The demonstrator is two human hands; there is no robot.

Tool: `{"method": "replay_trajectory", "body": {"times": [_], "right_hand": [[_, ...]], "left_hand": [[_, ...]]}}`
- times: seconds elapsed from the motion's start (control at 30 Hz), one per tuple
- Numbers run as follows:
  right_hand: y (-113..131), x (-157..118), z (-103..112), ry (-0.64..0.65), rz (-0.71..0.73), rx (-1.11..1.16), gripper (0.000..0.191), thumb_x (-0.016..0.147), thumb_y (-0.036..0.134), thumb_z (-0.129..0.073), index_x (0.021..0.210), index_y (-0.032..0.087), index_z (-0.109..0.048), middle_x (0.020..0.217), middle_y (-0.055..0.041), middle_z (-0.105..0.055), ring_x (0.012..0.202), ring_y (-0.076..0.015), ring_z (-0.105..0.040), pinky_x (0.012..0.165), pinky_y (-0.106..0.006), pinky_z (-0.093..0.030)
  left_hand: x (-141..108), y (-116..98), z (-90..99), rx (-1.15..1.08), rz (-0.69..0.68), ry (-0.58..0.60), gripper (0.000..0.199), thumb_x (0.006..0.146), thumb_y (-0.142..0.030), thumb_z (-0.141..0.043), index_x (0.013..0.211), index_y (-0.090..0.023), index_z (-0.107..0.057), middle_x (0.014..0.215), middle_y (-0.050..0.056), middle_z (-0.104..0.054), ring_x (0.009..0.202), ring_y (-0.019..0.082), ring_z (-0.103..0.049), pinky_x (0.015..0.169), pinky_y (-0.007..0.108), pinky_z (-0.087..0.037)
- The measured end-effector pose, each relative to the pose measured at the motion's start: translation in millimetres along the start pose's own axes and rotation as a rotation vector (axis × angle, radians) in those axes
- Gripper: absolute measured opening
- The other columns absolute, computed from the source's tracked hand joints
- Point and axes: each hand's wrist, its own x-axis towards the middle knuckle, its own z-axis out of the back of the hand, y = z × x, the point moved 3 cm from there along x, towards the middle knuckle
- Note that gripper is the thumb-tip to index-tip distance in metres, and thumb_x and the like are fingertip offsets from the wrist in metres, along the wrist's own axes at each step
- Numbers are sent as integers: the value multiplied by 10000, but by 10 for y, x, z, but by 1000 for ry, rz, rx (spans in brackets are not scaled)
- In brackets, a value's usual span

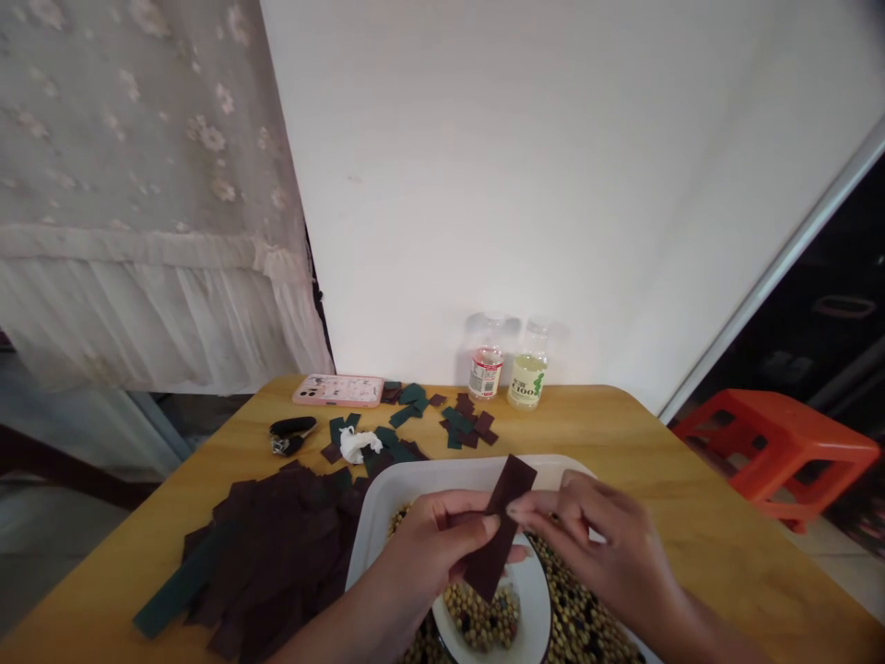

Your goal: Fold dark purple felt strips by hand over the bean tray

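Left grip: my left grip point(432, 544) is closed on the dark strip point(499, 535), thumb on its face, fingers behind, and here it is, tilted in front of me.
Right grip: my right grip point(605, 530) comes in from the other side, thumb and fingertip pinched together at the strip's edge.
Strip: held above the bowl point(541, 590), upper end leaning right, lower end over the bowl's opening.
Bowl: white, dark-rimmed, sitting in the tray point(366, 516), with small round beads point(484, 618) inside.
Tray: white, with more pale and black beads around the bowl.
Pile: to the left of the tray, a big heap point(277, 544) of dark strips, a green strip point(176, 586) poking out at its near left.
Scraps: green and dark pieces point(470, 424) scattered beyond the tray, a crumpled tissue point(359, 445) among those on the left.
Far edge: phone point(338, 390) on the left, two bottles point(507, 376) upright near the wall point(525, 184), and a black item point(291, 432) nearer me than the phone.
Bench: wooden bench point(691, 498) under it all, red stool point(788, 452) off to the right.
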Motion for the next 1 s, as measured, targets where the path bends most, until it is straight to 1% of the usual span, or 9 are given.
{"method": "replay_trajectory", "body": {"times": [0.13,0.27,0.4,0.5,0.63,0.73,0.83,0.9,1.0], "right_hand": [[-49,6,33,-72,-119,-13,391,783,143,-566,543,223,-267,544,15,-593,645,-162,-671,472,-210,-478],[-33,-8,9,16,-40,14,385,781,131,-567,539,219,-281,572,20,-613,603,-151,-658,461,-224,-473],[-85,-12,36,-69,-140,-15,400,797,162,-553,538,220,-254,561,8,-610,666,-176,-676,484,-224,-481],[-102,-11,13,-22,-158,5,376,794,183,-558,551,220,-273,573,5,-618,685,-177,-672,507,-227,-481],[-90,-9,-7,19,-195,-5,305,762,209,-592,606,221,-330,689,-7,-675,555,-130,-621,449,-218,-441],[-90,-7,1,7,-212,-15,288,748,214,-603,627,224,-341,683,-7,-677,494,-111,-579,434,-218,-430],[-119,-7,-7,48,-235,25,265,757,213,-589,637,225,-353,715,-12,-689,528,-118,-605,435,-215,-438],[-137,-7,-17,74,-262,67,242,773,213,-569,650,226,-360,743,-16,-696,562,-128,-631,429,-210,-444],[-128,-8,-20,51,-260,99,284,779,209,-563,622,230,-327,695,-15,-688,612,-150,-660,448,-215,-465]], "left_hand": [[-9,0,-6,-10,-10,-9,342,599,-281,-727,888,-106,-676,878,120,-686,745,203,-658,763,310,-480],[-27,6,-22,2,-24,31,343,617,-293,-713,907,-115,-673,870,118,-685,737,202,-658,744,309,-483],[-16,11,-4,35,-16,23,345,612,-309,-712,900,-124,-674,892,112,-678,711,196,-657,697,297,-491],[-4,19,4,36,-9,45,357,596,-320,-720,888,-119,-674,868,107,-677,748,209,-650,757,343,-480],[-20,23,-20,59,20,93,358,591,-335,-721,876,-125,-677,847,100,-679,762,212,-644,802,390,-463],[-32,15,-34,45,31,93,327,590,-315,-724,851,-121,-685,832,93,-682,728,192,-643,800,382,-469],[-22,15,-16,5,19,63,304,599,-287,-722,855,-128,-683,820,84,-686,735,191,-645,801,374,-473],[-13,21,-5,8,10,78,302,621,-275,-708,884,-131,-676,843,93,-686,772,202,-644,806,381,-469],[-6,24,6,29,11,86,290,648,-270,-688,903,-132,-672,875,102,-683,798,202,-642,809,370,-466]]}}
